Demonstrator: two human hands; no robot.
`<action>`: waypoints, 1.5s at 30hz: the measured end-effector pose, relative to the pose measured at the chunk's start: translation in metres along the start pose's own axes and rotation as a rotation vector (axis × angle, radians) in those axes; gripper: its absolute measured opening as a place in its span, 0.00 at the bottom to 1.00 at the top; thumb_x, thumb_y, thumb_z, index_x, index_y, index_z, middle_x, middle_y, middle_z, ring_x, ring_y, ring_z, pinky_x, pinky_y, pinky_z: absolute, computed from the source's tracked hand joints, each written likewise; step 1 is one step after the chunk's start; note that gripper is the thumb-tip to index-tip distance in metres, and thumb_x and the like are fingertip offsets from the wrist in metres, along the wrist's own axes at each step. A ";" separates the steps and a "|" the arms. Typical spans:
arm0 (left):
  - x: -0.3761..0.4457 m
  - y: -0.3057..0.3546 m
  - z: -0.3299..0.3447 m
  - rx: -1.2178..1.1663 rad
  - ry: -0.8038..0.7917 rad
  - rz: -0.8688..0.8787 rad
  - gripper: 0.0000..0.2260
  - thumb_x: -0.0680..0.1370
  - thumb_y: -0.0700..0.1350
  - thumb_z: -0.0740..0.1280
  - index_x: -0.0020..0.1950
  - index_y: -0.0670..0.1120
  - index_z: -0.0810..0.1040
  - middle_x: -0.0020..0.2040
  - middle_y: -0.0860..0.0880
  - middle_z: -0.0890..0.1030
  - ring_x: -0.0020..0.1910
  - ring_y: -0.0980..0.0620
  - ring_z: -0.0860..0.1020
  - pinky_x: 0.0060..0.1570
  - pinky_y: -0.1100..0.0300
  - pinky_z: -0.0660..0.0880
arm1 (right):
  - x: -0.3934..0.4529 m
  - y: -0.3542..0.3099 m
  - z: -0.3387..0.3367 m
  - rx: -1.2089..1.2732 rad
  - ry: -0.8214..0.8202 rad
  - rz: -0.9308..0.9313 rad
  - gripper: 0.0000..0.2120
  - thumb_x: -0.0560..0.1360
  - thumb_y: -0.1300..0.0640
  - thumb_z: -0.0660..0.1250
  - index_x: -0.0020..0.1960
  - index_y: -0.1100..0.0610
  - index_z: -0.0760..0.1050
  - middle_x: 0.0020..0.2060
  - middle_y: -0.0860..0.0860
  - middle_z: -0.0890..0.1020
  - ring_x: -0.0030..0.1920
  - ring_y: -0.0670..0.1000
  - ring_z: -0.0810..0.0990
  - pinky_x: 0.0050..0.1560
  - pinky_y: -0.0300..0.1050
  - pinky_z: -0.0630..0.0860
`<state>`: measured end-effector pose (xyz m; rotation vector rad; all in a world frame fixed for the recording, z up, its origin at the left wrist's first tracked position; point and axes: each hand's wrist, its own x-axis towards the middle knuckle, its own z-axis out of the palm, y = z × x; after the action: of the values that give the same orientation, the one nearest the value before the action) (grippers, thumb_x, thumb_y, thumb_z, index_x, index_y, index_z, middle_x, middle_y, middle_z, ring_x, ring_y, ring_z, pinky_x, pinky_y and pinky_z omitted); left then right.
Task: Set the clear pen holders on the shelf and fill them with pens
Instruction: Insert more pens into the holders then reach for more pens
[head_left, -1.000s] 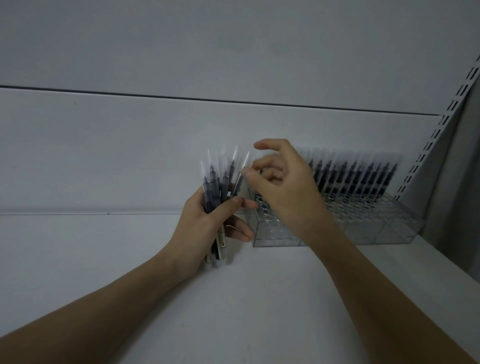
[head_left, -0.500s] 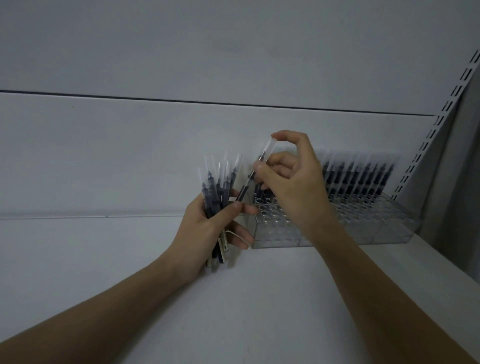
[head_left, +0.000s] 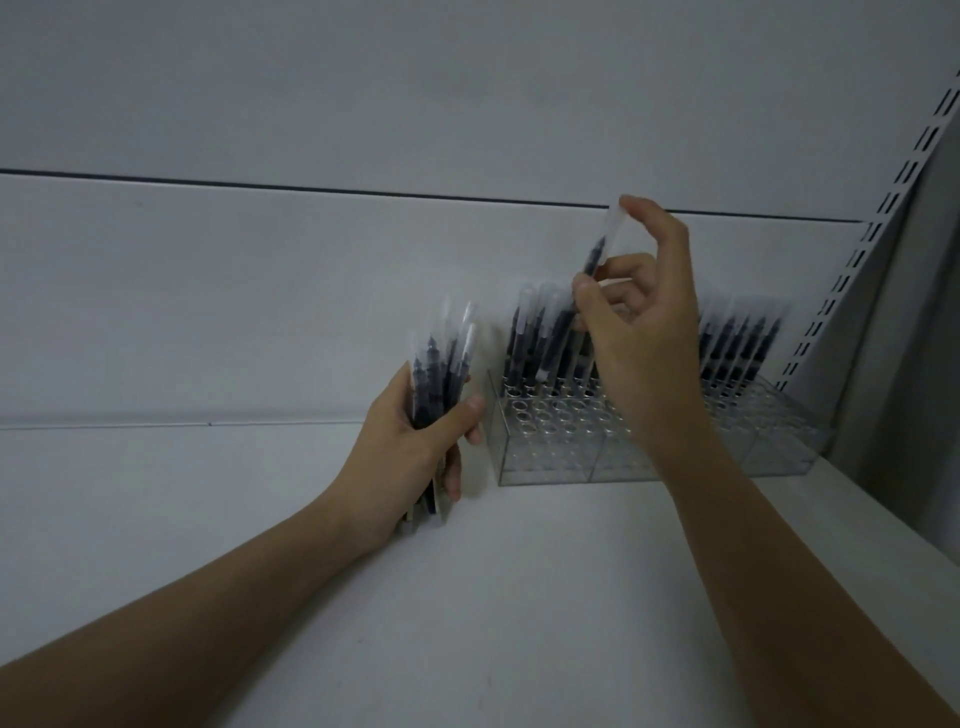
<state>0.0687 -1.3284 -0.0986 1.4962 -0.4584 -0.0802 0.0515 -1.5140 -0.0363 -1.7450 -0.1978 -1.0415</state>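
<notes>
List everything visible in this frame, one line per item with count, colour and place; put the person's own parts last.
clear pen holders: at least two, transparent, side by side on the shelf at the right, against the back panel.
pens in the holders: many, exact count unclear, dark with clear caps, standing in the back rows.
single pen: one, dark with clear cap, pinched above the left holder.
bundle of pens: several, dark with clear caps, left of the holders.
shelf: one, white.
back panel: white, with a dark seam.
slotted upright: one, white, at the right edge.
left hand: grips the bundle of pens.
right hand: pinches the single pen.
</notes>
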 end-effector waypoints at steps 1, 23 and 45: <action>0.001 -0.001 0.000 0.008 0.006 0.002 0.07 0.80 0.43 0.68 0.55 0.44 0.71 0.34 0.49 0.77 0.22 0.48 0.69 0.26 0.56 0.69 | 0.001 0.002 -0.001 -0.023 0.005 -0.005 0.25 0.79 0.64 0.66 0.72 0.48 0.65 0.43 0.54 0.77 0.39 0.49 0.80 0.43 0.39 0.79; -0.002 0.004 0.007 0.173 0.016 -0.014 0.08 0.78 0.41 0.70 0.45 0.41 0.72 0.32 0.42 0.76 0.24 0.54 0.74 0.21 0.66 0.68 | 0.002 0.018 -0.005 -0.375 -0.186 0.029 0.14 0.76 0.63 0.70 0.58 0.51 0.72 0.43 0.45 0.77 0.37 0.45 0.81 0.38 0.32 0.78; -0.005 0.010 0.005 -0.049 0.028 0.044 0.06 0.81 0.42 0.66 0.56 0.42 0.72 0.29 0.50 0.70 0.23 0.52 0.68 0.23 0.59 0.66 | -0.020 -0.007 0.024 0.012 -0.405 0.182 0.05 0.79 0.56 0.67 0.55 0.51 0.76 0.43 0.47 0.82 0.38 0.51 0.82 0.37 0.43 0.79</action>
<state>0.0601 -1.3307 -0.0898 1.4370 -0.4637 -0.0361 0.0483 -1.4840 -0.0477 -1.9106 -0.2912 -0.5478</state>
